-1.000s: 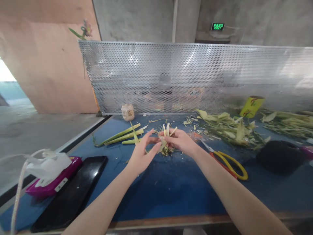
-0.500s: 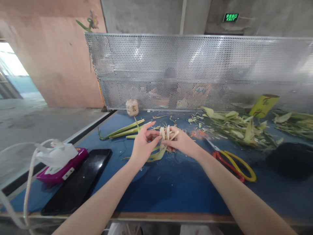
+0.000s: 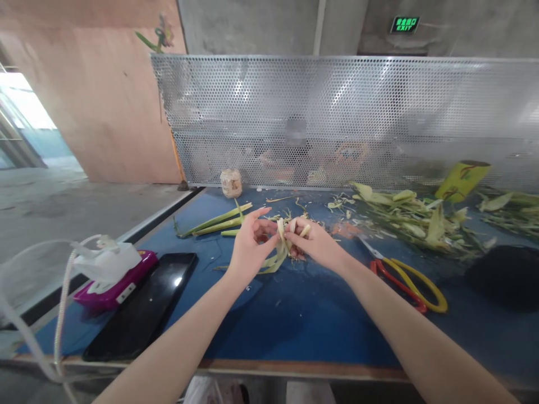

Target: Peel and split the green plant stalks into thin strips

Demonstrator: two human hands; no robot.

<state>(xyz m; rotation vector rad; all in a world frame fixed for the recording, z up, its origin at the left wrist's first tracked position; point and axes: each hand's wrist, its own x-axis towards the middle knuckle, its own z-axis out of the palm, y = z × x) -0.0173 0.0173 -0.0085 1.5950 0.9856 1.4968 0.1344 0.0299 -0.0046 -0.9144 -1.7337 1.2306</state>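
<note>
Head cam: both hands meet over the mid of the blue tbl point(image 3: 295, 322), working a pale leaf strip point(image 3: 281, 230) held up b/w them. L hand point(image 3: 249, 246) pinches the strip's near side w/ thumb + index tip; its other fingers sit loosely curled, top one pointing out. R hand point(image 3: 315, 242) is bunched narrow on the strip's other side, thumb pressed in, w/ a short pale stalk end point(image 3: 306, 230) poking up from its grip. Fingers hide exactly how strip + stalk cross, can't tell. A longer green-ish leaf tail point(image 3: 273, 265) trails below, just beside the L hand.

Step in hand, prob.: shaping or folding the strip by fingertip. Next move seems to call for a firm R pinch while the L thumb guides the leaf, gently, as thin leaf may split.

Nearby: green stalks point(image 3: 219, 225) lie left of the L hand, past its fingers; scissors point(image 3: 393, 266) w/ red + yellow handles lie right of the R wrist, apart from it, unheld. Big husk pile point(image 3: 406, 219) is farther back, R side. Phone point(image 3: 143, 308) + purple power strip point(image 3: 99, 297) are at far L.
</note>
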